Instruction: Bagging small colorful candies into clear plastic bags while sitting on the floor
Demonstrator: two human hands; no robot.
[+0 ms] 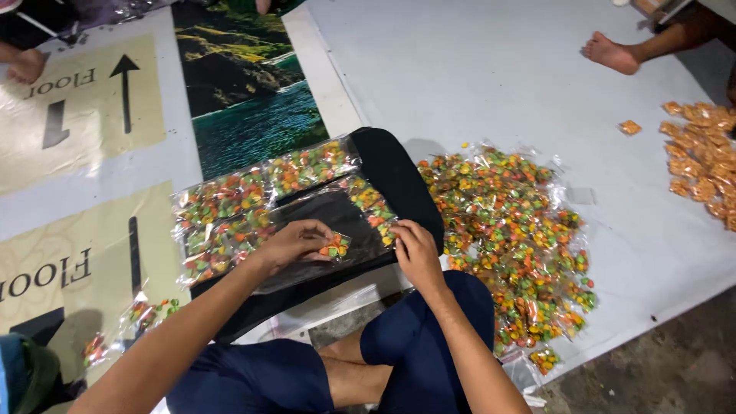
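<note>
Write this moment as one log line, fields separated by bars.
left hand: holds small candy packet | right hand: on packet row | black board: on lap | packet pile: right, on sheet

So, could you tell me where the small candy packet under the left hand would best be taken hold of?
Probably by its clear right-hand edge. The small candy packet lies flat on the black board, and the left hand already covers its left side. The right hand sits just to its right, so a thumb-and-finger pinch from that side looks easiest, on flat film rather than the lumpy candies.
</note>
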